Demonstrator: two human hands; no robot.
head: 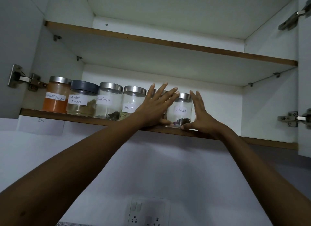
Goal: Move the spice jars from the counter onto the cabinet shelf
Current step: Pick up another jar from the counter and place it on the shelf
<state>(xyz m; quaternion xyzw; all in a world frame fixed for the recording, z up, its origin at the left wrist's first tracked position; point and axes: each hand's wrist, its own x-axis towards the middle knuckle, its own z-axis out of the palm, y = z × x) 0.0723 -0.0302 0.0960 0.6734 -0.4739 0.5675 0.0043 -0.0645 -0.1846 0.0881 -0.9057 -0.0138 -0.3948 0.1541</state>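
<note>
Your left hand [155, 106], fingers spread, hides a jar [159, 91] behind it, label unreadable. Your right hand [201, 114], also unclenched, flanks the "Cloves" jar [180, 111]; "Fennel" jar [133, 102] stands left of your left hand.

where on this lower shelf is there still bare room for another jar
Free: the stretch of the wooden-edged lower shelf between the right hand at the steel-lidded glass cloves jar and the white right cabinet wall. Crowded: from the orange chilli powder jar rightward to the cloves jar, the jars stand close together.
</note>
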